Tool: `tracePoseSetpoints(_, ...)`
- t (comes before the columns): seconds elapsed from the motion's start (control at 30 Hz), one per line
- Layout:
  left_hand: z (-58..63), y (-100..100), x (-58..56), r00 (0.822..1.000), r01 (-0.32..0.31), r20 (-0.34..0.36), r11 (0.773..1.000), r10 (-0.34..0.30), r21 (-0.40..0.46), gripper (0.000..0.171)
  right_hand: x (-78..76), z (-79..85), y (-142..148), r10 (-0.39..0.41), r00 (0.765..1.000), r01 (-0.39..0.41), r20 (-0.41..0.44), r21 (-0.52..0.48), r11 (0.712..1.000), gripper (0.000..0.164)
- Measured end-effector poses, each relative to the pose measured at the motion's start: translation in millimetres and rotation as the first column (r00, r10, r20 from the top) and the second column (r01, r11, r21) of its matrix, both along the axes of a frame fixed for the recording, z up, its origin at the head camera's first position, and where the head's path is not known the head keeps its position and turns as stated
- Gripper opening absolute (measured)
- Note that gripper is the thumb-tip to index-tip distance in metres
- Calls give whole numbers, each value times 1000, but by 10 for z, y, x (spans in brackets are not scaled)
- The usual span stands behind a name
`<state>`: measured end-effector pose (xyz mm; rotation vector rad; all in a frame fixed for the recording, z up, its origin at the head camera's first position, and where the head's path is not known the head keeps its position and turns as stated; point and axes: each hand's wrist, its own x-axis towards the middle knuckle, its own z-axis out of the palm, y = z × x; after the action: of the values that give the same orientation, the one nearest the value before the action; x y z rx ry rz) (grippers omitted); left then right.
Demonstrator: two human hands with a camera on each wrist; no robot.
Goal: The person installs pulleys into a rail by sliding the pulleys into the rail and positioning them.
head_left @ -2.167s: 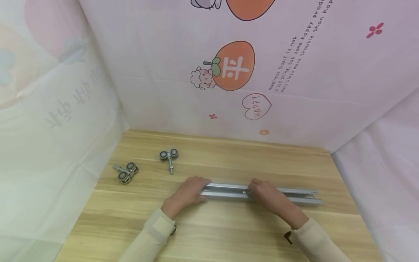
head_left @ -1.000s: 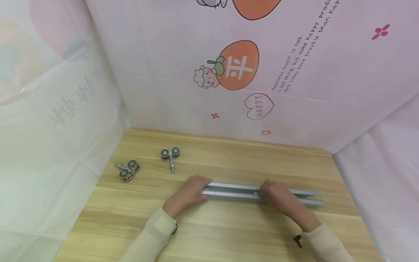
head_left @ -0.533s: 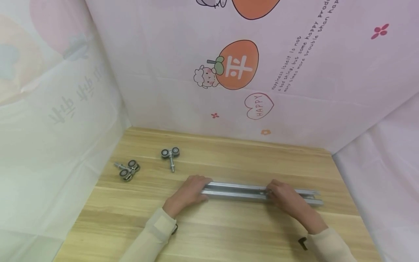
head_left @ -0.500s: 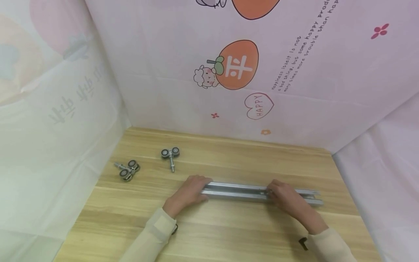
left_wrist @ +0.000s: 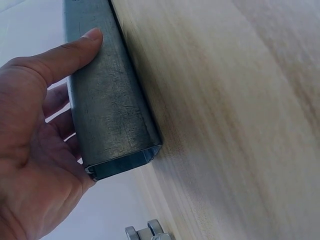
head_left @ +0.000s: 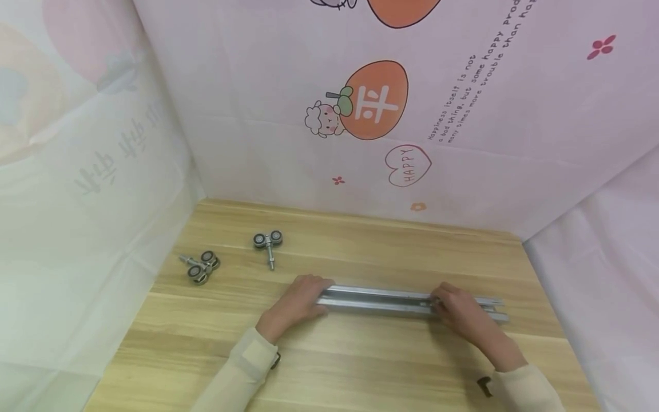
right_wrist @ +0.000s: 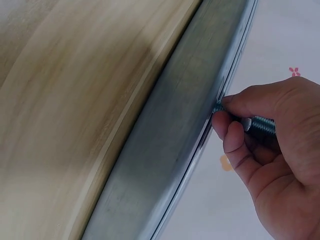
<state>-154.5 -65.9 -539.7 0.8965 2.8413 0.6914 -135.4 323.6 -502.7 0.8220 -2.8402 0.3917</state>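
A grey metal channel track (head_left: 378, 308) lies on the wooden table with its slot facing up. My left hand (head_left: 297, 300) grips its left end; in the left wrist view the thumb (left_wrist: 82, 52) presses one side wall, the fingers partly hidden behind. Near the right end, my right hand (head_left: 458, 309) pinches a threaded bolt (right_wrist: 262, 125) standing out of the slot. The part below the bolt sits inside the track, mostly hidden; a small bit shows left of the fingers. Two roller trolleys, one upper (head_left: 269, 249) and one farther left (head_left: 206, 267), lie on the table.
The wooden table (head_left: 329, 366) is bounded by a printed cloth wall (head_left: 288, 171) behind and pale cloth on the left (head_left: 134, 229) and right (head_left: 592, 246). Both trolleys lie beyond and left of my left hand.
My right hand has slid rightward along the track with the bolt, from about its middle to near its right end. My left hand stays on the left end; the trolleys lie still.
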Motion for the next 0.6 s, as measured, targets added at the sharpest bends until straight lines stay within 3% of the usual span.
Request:
tracePoseSetpoints(0.37,-22,1,1,1000,-1,-2,1000,1,10,57,28,-13,134,13,993,-17,-113,-36,999,20)
tracePoseSetpoints(0.6,-13,4,4,1000,-8,0,1000,8,7,58,31,-17,204,2,993,-8,-122,-46,999,21)
